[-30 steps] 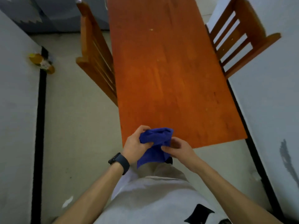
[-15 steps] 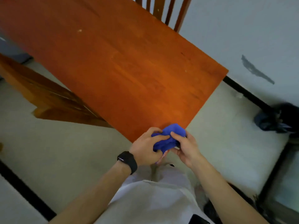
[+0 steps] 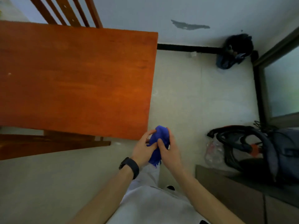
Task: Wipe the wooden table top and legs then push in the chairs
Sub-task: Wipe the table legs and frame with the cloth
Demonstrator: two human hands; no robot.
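Note:
The wooden table top (image 3: 77, 81) fills the left half of the view, its short end facing right. Just off its near right corner, over the floor, a bunched blue cloth (image 3: 159, 139) is held between both hands. My left hand (image 3: 143, 148), with a black watch on the wrist, grips the cloth's left side. My right hand (image 3: 169, 150) curls round its right side, thumb across the front. One wooden chair (image 3: 68, 12) stands at the table's far side by the wall. Another chair (image 3: 48, 146) shows at the near left, partly under the table.
A dark backpack (image 3: 262, 147) and a clear plastic bag (image 3: 213, 151) lie on the floor at the right, beside a low brown cabinet (image 3: 234, 183). A dark bundle (image 3: 234, 50) sits in the far corner by a glass door (image 3: 283, 88). Pale floor stretches between table and bags.
The view has swung to the right, so the table now lies across the left. Both hands have kept hold of the blue cloth and reworked it into a tighter upright bunch.

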